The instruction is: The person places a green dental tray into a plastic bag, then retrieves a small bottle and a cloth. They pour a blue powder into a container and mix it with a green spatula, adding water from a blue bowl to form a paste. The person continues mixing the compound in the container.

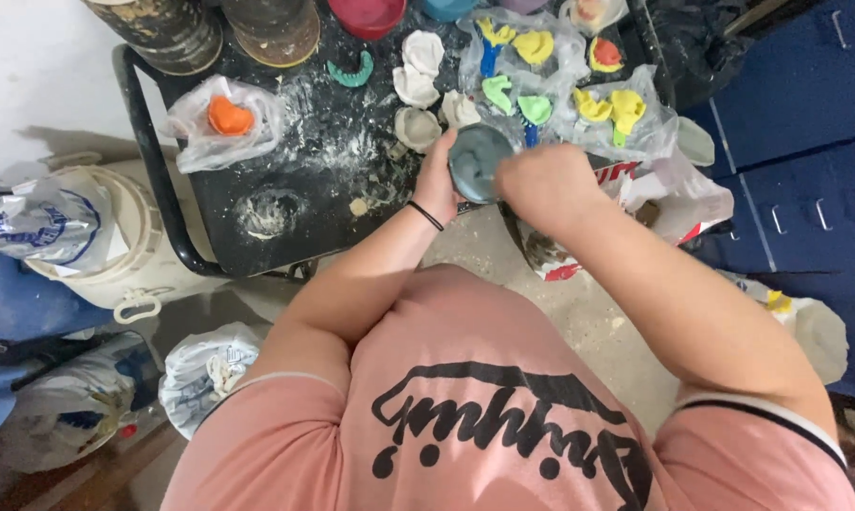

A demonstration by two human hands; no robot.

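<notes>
Grey mixing bowl (pixel 475 161) cupped in left hand (pixel 437 180), right hand (pixel 546 185) just beside

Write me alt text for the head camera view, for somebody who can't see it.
Seen from above, a person in a pink shirt holds a grey-green rubber bowl in the left hand, with the right hand closed over its edge. Beyond is a dusty black table with white plaster casts and bagged coloured trays.
</notes>
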